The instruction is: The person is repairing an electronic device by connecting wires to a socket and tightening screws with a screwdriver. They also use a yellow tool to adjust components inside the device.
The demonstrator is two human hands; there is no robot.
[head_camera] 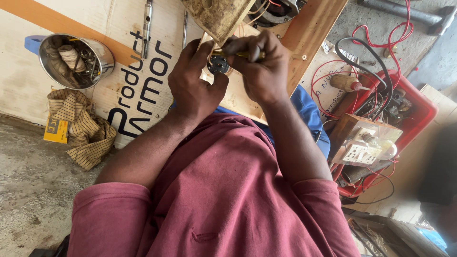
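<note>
My left hand (193,88) grips a small round dark metal part (218,64) between thumb and fingers. My right hand (261,66) is closed on a thin yellow-handled tool (246,55) whose tip meets the round part. Both hands are held together above a pale wooden board (304,38). A dirty, worn block-shaped piece (216,16) lies just beyond the hands, with a wound motor part (276,9) beside it. My maroon shirt fills the lower part of the view.
A steel bowl (52,71) of small parts sits at the left on printed cardboard (19,43), with a striped cloth (83,128) and a yellow box (56,131) below it. At the right a red tray (421,112) holds wires, a black cable and a wooden socket box (364,140).
</note>
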